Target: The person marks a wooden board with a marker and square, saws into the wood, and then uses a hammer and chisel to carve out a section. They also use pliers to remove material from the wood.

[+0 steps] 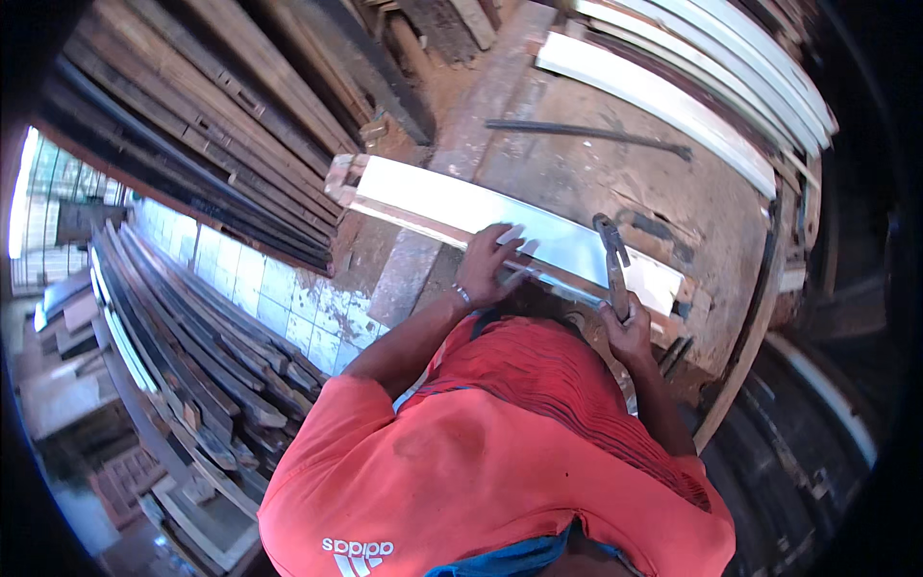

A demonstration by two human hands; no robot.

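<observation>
A long white-faced board [433, 197] with bare wooden ends lies at a slant across the worktable [567, 178] in front of me. My left hand [487, 264] rests at its near edge, with the fingers spread and touching the white face. In my right hand [628, 333] is a claw hammer [615, 264], gripped by its handle. The hammer's head stands over the right part of the board, pointing away from me. Whether it touches the board I cannot tell.
A dark metal bar [591, 133] lies on the table beyond the board. White-painted boards [663, 96] are stacked at the far right. Long dark timbers [202, 106] fill the far left, and more planks [192, 346] lie nearer, beside a tiled floor [274, 288].
</observation>
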